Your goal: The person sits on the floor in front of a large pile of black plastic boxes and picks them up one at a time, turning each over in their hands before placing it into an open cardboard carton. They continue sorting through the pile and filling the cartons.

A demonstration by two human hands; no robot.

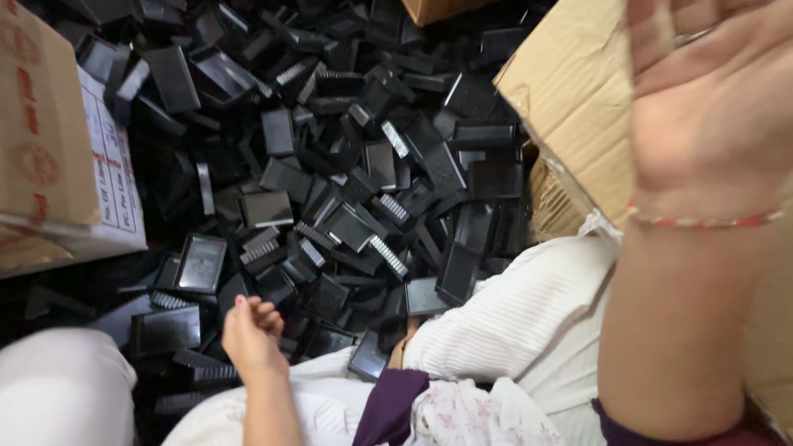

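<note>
Heap of black plastic trays and comb-like pieces (347, 190): your left hand (250, 330) rests at its near edge, fingers curled, grasp unclear. Your right hand (710, 99), raised beside the heap against the cardboard box (570, 107), is spread wide, empty.

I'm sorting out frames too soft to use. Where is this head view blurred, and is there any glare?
Head view: the right hand is raised close to the lens, large and soft; the left hand is slightly motion-blurred; the black plastic parts are fairly sharp, with dull highlights on a few and deep shadow between them; no strong glare.
</note>
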